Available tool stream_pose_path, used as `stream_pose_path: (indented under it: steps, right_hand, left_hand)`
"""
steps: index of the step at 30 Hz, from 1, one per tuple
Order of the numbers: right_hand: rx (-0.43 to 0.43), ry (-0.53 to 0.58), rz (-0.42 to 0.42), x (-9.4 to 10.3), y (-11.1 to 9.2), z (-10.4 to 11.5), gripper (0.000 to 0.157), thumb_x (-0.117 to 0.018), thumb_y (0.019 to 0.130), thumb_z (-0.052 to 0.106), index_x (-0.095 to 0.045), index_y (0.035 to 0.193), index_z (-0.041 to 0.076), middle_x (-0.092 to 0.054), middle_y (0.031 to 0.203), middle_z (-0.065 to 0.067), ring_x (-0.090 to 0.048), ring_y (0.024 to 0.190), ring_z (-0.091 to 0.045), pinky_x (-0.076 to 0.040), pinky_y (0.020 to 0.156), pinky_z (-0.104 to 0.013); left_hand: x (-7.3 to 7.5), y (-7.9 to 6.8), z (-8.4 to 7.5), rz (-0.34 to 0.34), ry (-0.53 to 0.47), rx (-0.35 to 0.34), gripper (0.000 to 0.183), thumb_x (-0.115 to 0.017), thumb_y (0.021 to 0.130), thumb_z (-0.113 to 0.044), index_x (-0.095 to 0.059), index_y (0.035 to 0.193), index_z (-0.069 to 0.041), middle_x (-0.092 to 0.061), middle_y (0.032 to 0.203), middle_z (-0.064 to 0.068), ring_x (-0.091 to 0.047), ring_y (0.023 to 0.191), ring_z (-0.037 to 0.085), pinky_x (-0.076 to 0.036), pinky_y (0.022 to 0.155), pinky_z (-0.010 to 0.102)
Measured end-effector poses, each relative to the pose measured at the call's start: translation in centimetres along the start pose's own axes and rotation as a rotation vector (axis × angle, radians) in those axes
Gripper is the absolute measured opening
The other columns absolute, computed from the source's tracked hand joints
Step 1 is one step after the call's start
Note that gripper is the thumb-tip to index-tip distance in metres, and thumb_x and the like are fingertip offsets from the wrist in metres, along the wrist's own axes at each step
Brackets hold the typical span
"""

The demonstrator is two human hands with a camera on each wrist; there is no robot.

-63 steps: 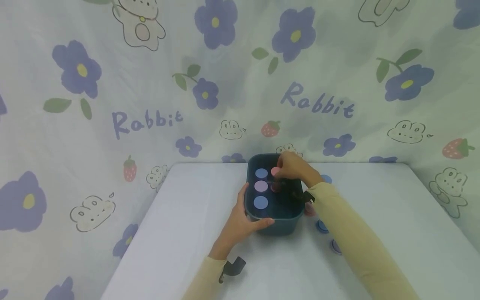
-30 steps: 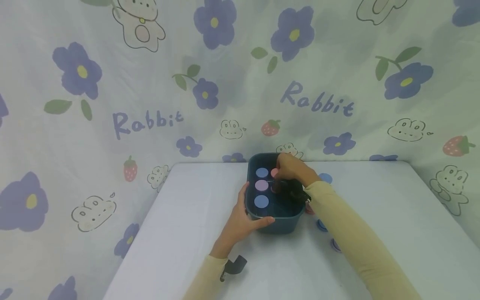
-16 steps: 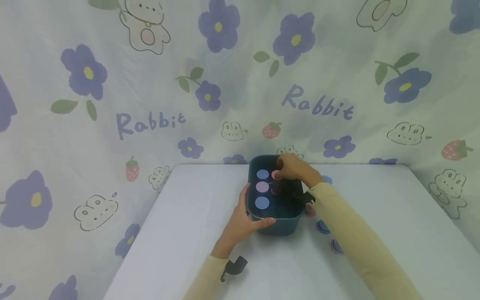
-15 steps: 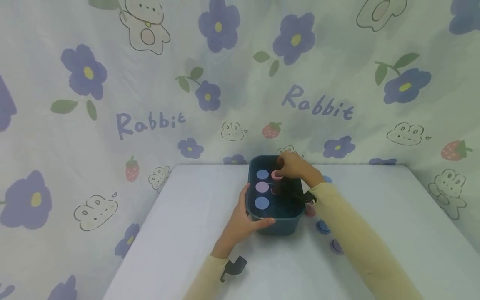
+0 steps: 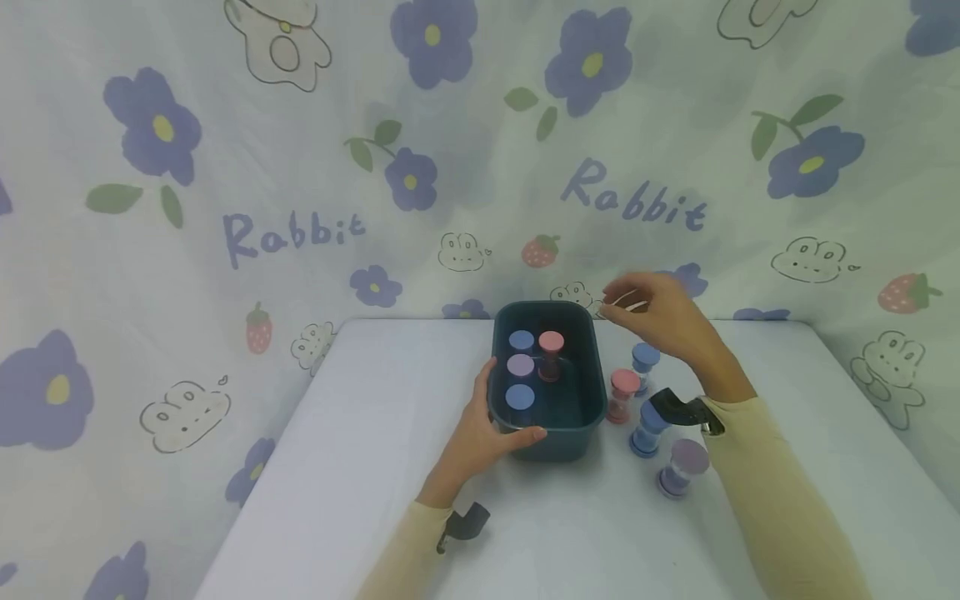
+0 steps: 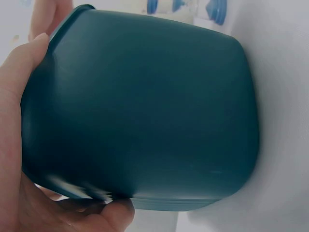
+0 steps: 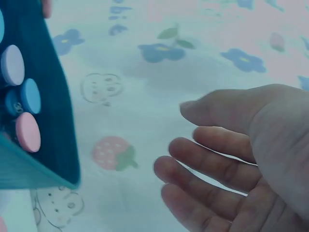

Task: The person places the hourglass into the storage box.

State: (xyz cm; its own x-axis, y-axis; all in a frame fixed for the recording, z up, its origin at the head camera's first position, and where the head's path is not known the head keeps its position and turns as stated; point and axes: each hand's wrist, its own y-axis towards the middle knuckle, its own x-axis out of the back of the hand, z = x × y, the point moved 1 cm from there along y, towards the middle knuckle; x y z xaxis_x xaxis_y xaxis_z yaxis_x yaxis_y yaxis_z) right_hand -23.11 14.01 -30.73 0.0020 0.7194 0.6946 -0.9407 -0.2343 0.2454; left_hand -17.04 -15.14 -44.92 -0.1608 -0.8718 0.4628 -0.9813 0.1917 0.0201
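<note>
Right hand point(image 5: 663, 317), released and empty, hovers beside the dark-teal bin point(image 5: 551, 447) gripped by the left hand point(image 5: 477, 433); four sand timers point(image 5: 551, 341) stand inside, four others outside on the white table point(image 5: 390, 417), work judged about half done.

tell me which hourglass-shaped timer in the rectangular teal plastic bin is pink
The pink-capped timer in the teal bin, standing right of the other three, whose caps are blue or purple.

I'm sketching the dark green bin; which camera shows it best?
The head view: rim, inside and near wall of the bin all show, though the left hand covers a little. The left wrist view shows mostly its outside; the right wrist view, only part.
</note>
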Motion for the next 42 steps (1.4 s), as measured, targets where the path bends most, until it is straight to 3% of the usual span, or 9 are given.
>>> stream_pose_path:
  steps: [5,7,11,16,19,22,25,29,42]
  right_hand:
    - [0.004,0.006,-0.036,0.7,-2.6,-1.1,0.031,-0.071,0.098,0.028,-0.07,0.121,0.006,-0.074,0.116,-0.012,-0.071,0.106,-0.027,-0.053,0.088,-0.012]
    - [-0.009,0.004,-0.048,0.5,-3.5,-1.8,0.033,-0.071,0.099,0.029,-0.07,0.122,0.007,-0.075,0.115,-0.012,-0.071,0.106,-0.028,-0.049,0.083,-0.004]
    - [-0.037,0.004,-0.082,-0.2,-5.0,-3.3,0.033,-0.071,0.099,0.028,-0.069,0.124,0.006,-0.076,0.115,-0.013,-0.072,0.104,-0.027,-0.048,0.082,-0.003]
    - [-0.065,0.02,-0.099,-1.3,-6.1,-4.9,0.034,-0.072,0.098,0.025,-0.069,0.124,0.005,-0.076,0.113,-0.011,-0.071,0.099,-0.014,-0.049,0.082,-0.003]
    - [-0.087,0.034,-0.089,-1.9,-6.4,-5.7,0.036,-0.072,0.097,0.024,-0.067,0.127,0.004,-0.075,0.115,-0.012,-0.07,0.102,-0.016,-0.048,0.083,-0.002]
    - [-0.124,0.037,-0.067,-2.2,-6.7,-6.3,0.041,-0.072,0.097,0.026,-0.065,0.131,0.003,-0.073,0.121,-0.015,-0.07,0.108,-0.026,-0.053,0.086,-0.008]
    - [-0.157,0.056,-0.032,-2.5,-6.9,-6.8,0.048,-0.073,0.097,0.026,-0.062,0.136,0.001,-0.07,0.128,-0.02,-0.069,0.114,-0.034,-0.061,0.096,-0.029]
    - [-0.198,0.088,0.009,-3.0,-6.9,-7.3,0.054,-0.074,0.096,0.028,-0.058,0.139,-0.001,-0.067,0.132,-0.024,-0.067,0.119,-0.039,-0.058,0.101,-0.054]
    - [-0.374,0.157,0.15,-4.2,-6.4,-8.5,0.071,-0.078,0.092,0.04,-0.053,0.146,0.003,-0.062,0.14,-0.023,-0.059,0.131,-0.041,-0.056,0.105,-0.055]
  left_hand:
    - [0.1,0.1,0.0,-0.009,-0.009,-0.006,0.123,-0.089,0.072,-0.058,-0.009,0.164,-0.04,-0.026,0.172,-0.003,-0.035,0.154,0.03,-0.032,0.121,0.069]
    - [0.1,0.1,0.0,-0.01,-0.012,-0.01,0.124,-0.089,0.071,-0.058,-0.009,0.164,-0.039,-0.026,0.172,-0.003,-0.035,0.154,0.03,-0.031,0.121,0.069]
    - [0.2,0.0,-0.1,-0.005,-0.021,-0.011,0.124,-0.09,0.072,-0.056,-0.008,0.164,-0.04,-0.026,0.172,-0.004,-0.035,0.155,0.03,-0.031,0.122,0.068]
    - [0.2,0.0,-0.3,-0.003,-0.017,-0.018,0.124,-0.09,0.072,-0.055,-0.008,0.164,-0.039,-0.027,0.172,-0.003,-0.037,0.154,0.03,-0.031,0.122,0.068]
    - [0.2,0.1,-0.3,-0.003,-0.009,-0.032,0.124,-0.089,0.073,-0.057,-0.008,0.164,-0.037,-0.027,0.172,-0.001,-0.037,0.153,0.031,-0.032,0.121,0.069]
    - [0.2,0.2,-0.3,-0.003,-0.014,-0.031,0.125,-0.089,0.072,-0.057,-0.009,0.164,-0.038,-0.027,0.172,-0.001,-0.037,0.153,0.031,-0.032,0.121,0.069]
    - [0.1,0.1,-0.3,-0.003,-0.017,-0.023,0.125,-0.09,0.071,-0.058,-0.009,0.164,-0.038,-0.027,0.172,-0.002,-0.037,0.153,0.031,-0.033,0.12,0.069]
    - [0.0,0.0,-0.2,-0.007,-0.024,-0.009,0.125,-0.09,0.07,-0.057,-0.009,0.164,-0.04,-0.028,0.171,-0.003,-0.037,0.153,0.031,-0.033,0.12,0.069]
    - [-0.3,0.1,0.0,-0.005,-0.032,-0.011,0.123,-0.09,0.073,-0.054,-0.009,0.164,-0.037,-0.027,0.171,-0.001,-0.037,0.153,0.032,-0.033,0.12,0.069]
